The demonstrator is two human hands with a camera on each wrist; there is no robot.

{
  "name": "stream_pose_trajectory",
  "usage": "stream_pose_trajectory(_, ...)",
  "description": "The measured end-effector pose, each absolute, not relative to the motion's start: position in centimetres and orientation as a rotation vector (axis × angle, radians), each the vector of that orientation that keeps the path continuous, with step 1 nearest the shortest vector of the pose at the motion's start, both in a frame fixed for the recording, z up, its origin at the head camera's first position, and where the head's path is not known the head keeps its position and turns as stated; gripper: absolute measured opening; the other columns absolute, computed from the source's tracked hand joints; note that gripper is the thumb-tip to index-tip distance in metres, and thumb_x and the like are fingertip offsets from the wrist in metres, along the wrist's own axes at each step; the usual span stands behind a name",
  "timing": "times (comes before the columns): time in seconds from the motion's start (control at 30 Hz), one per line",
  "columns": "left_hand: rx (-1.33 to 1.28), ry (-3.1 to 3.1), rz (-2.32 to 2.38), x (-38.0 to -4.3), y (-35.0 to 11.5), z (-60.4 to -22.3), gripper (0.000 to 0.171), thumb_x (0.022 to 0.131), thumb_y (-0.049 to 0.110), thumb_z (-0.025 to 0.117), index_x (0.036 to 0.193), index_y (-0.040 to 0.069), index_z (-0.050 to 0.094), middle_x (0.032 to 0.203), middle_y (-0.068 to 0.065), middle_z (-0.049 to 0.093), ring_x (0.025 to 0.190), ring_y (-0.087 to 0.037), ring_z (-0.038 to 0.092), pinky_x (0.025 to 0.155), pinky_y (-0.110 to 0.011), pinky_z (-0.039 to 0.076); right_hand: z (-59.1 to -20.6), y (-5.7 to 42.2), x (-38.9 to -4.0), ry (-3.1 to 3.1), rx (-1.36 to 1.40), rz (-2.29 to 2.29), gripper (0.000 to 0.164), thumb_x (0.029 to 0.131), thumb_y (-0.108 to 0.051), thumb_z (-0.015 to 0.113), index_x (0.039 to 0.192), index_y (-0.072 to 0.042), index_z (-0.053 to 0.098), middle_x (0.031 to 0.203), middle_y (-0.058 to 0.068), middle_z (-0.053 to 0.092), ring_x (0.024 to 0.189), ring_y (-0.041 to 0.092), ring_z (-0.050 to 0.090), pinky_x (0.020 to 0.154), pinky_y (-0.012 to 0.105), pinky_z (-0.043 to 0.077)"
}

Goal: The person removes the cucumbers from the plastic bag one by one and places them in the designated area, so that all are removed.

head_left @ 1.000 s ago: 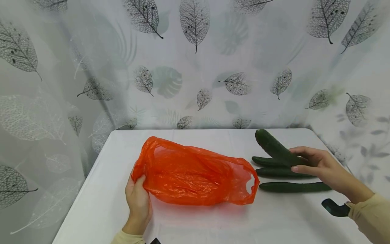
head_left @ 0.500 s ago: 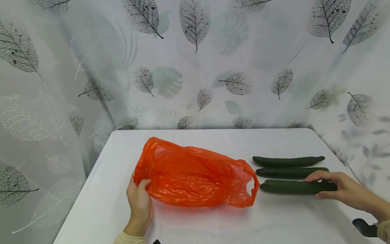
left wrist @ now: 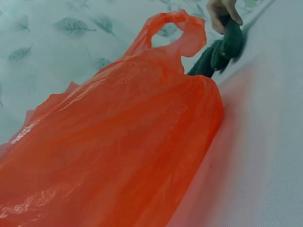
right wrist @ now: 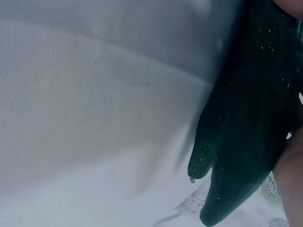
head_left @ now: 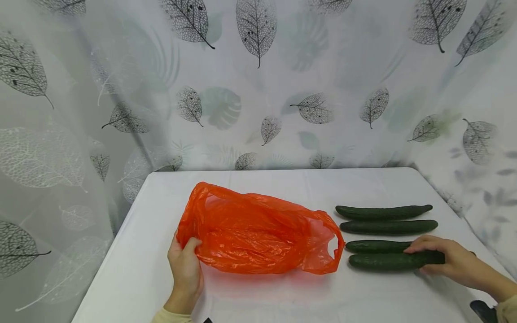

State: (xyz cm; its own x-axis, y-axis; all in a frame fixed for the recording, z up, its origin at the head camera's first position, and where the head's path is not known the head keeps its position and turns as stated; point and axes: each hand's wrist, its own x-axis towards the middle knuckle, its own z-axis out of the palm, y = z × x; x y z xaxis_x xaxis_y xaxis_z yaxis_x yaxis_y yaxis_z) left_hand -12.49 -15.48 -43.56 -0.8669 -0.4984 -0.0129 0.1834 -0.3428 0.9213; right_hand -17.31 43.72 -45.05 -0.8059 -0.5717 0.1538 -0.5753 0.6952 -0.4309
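Observation:
An orange plastic bag (head_left: 254, 233) lies crumpled on the white table (head_left: 282, 296), its handles toward the right; in the left wrist view the bag (left wrist: 113, 146) fills the frame. My left hand (head_left: 185, 264) grips the bag's near left end. Several dark green cucumbers lie in a row right of the bag. My right hand (head_left: 448, 260) grips the right end of the nearest cucumber (head_left: 383, 261), which rests on the table beside another cucumber (head_left: 375, 246). The right wrist view shows that cucumber (right wrist: 246, 142) close up, with fingertips at the frame's edge.
Two more cucumbers (head_left: 383, 211) (head_left: 387, 226) lie farther back on the table. A leaf-printed curtain (head_left: 258, 89) hangs behind and to both sides. The table's right edge is close to my right hand.
My right hand carried the thick cucumber from above the back of the row and set it down as the nearest one. The left hand and bag stayed put.

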Motion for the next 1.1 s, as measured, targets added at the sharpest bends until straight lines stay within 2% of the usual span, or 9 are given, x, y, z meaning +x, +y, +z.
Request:
stream_pose_trajectory(0.13, 0.424, -1.502, -2.238, -12.3, -15.5, -43.5, 0.057, 0.091, -0.011, 0.038, 0.148, -0.002, 0.039, 0.146, -0.009, 0.045, 0.129, -0.025, 0.043, 0.106, -0.029, 0.043, -45.2, 43.4, -17.0, -2.885, 0.879, 0.593, 0.052, 0.063, -0.015, 0.092, 0.110, -0.029, 0.075, 0.113, -0.018, 0.061, 0.102, -0.010, 0.051, 0.067, 0.019, 0.050)
stream_pose_trajectory(0.37, 0.436, -1.526, -2.239, -12.1, -15.5, -43.6, 0.056, 0.091, -0.010, 0.038, 0.146, -0.002, 0.039, 0.146, -0.009, 0.044, 0.128, -0.025, 0.043, 0.106, -0.028, 0.044, -45.8, 42.7, -17.0, -2.774, 0.831, 0.670, 0.057, 0.056, -0.004, 0.094, 0.105, -0.027, 0.077, 0.108, -0.015, 0.063, 0.102, -0.011, 0.050, 0.076, 0.003, 0.039)
stream_pose_trajectory(0.57, 0.425, -1.531, -2.245, -12.2, -15.4, -43.7, 0.056, 0.091, -0.010, 0.037, 0.146, -0.002, 0.039, 0.146, -0.009, 0.044, 0.127, -0.026, 0.043, 0.105, -0.029, 0.045, -46.4, 42.3, -17.4, -2.707, 0.803, 0.575, 0.061, 0.049, -0.003, 0.095, 0.102, -0.027, 0.078, 0.106, -0.015, 0.061, 0.101, -0.009, 0.051, 0.075, 0.004, 0.040)
stream_pose_trajectory(0.73, 0.413, -1.533, -2.239, -12.2, -15.5, -43.8, 0.057, 0.090, -0.012, 0.037, 0.146, -0.003, 0.040, 0.146, -0.009, 0.044, 0.128, -0.026, 0.043, 0.105, -0.028, 0.044, -46.6, 42.1, -17.5, -2.686, 0.777, 0.541, 0.061, 0.044, -0.009, 0.098, 0.098, -0.028, 0.078, 0.104, -0.015, 0.061, 0.098, -0.008, 0.053, 0.077, 0.003, 0.039)
stream_pose_trajectory(0.93, 0.419, -1.555, -2.234, -12.2, -15.5, -43.8, 0.058, 0.091, -0.010, 0.038, 0.148, -0.002, 0.038, 0.146, -0.009, 0.044, 0.129, -0.025, 0.043, 0.104, -0.028, 0.045, -46.4, 42.0, -17.4, -2.685, 0.791, 0.550, 0.059, 0.046, -0.020, 0.099, 0.098, -0.029, 0.075, 0.103, -0.017, 0.062, 0.096, -0.005, 0.055, 0.080, 0.002, 0.037)
stream_pose_trajectory(1.1, 0.381, -1.534, -2.232, -12.2, -15.8, -43.5, 0.058, 0.091, -0.010, 0.037, 0.148, 0.000, 0.040, 0.146, -0.008, 0.045, 0.128, -0.026, 0.044, 0.104, -0.028, 0.046, -45.9, 41.8, -17.4, -2.731, 0.789, 0.565, 0.058, 0.050, -0.029, 0.099, 0.103, -0.028, 0.074, 0.100, -0.019, 0.060, 0.090, -0.002, 0.058, 0.077, 0.005, 0.039)
